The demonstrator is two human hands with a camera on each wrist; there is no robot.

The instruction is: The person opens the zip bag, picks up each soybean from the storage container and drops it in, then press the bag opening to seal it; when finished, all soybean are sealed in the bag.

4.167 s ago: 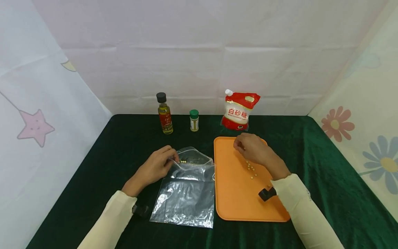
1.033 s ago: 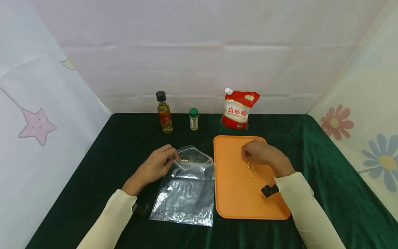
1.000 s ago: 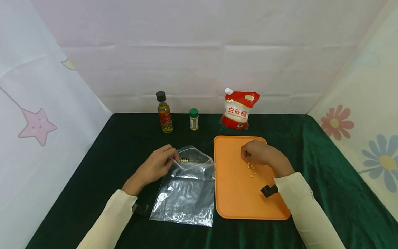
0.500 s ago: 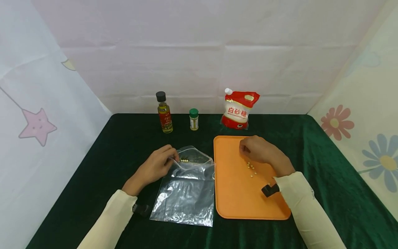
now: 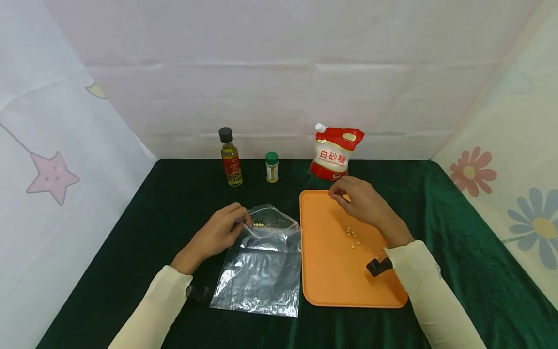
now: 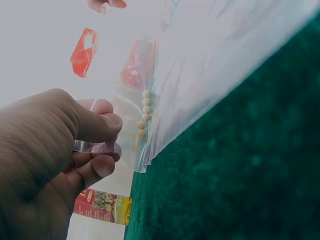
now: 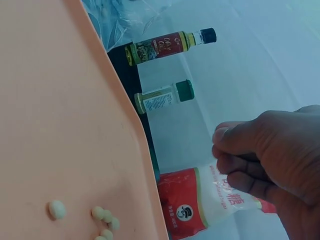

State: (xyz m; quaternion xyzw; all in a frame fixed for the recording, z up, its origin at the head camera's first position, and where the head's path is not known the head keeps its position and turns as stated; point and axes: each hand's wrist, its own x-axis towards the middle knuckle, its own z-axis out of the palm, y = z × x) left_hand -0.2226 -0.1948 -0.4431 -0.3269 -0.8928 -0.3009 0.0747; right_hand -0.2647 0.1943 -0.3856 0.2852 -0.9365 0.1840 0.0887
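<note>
Beads, pale and round, lie in two places: a short row [image 6: 146,101] in the open mouth of the clear zip-top bag [image 5: 266,281], and a loose scatter [image 7: 57,209] on the orange tray [image 5: 335,286]. The bag lies just left of the tray, flat except for its raised mouth. Your left hand [image 5: 222,228] pinches the plastic lip between thumb and fingers; keep that grip steady and slightly lifted, since a dropped lip could let the row roll out. Your right hand [image 5: 362,201] is over the tray's far edge, thumb and fingertips pressed together; whether they pinch a bead, you cannot tell from here. If they do, carry it low and let go well inside the zip line. With beads this small, a light fingertip pinch should serve better than a sweep. Watch the black wrist camera [image 5: 379,266] under your right sleeve: a couple of strays lie near it and could be knocked. Swing clear of the white granulated sugar pouch [image 5: 333,155], near your right knuckles; the olive oil bottle [image 5: 231,162] and green-capped jar [image 5: 272,169] stand farther left, behind the bag.
</note>
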